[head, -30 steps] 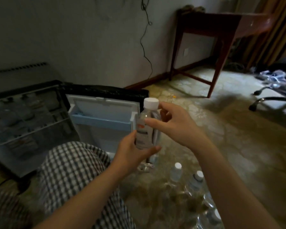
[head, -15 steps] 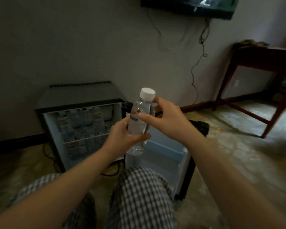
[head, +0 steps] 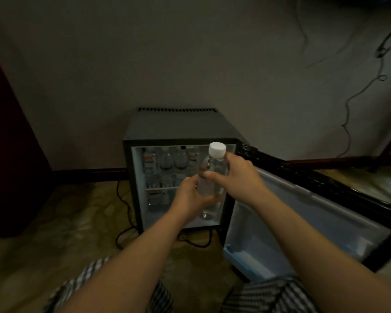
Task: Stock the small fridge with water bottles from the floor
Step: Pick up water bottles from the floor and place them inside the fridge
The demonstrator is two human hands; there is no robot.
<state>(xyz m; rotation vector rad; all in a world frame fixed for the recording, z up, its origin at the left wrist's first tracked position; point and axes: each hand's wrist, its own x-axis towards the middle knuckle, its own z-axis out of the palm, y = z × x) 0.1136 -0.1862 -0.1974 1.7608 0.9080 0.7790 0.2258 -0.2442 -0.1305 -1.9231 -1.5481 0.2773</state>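
Observation:
A clear water bottle (head: 210, 175) with a white cap is held upright in front of the small black fridge (head: 178, 127). My left hand (head: 190, 197) grips its lower body from the left. My right hand (head: 237, 177) holds its upper body from the right, thumb across the label. The fridge stands open against the wall. Several water bottles (head: 167, 163) fill its upper shelf, and a few more stand on the lower level at the left. The right part of the fridge's inside is hidden behind the bottle and my hands.
The fridge door (head: 307, 222) is swung wide open to the right, its pale blue shelf low near my right knee. A black cable (head: 124, 222) loops on the floor left of the fridge. Dark furniture (head: 11, 154) stands at the left. Wires (head: 352, 98) hang down the wall.
My view has turned left from the floor bottles to face the fridge squarely. Both hands have carried the bottle forward, up to the fridge opening.

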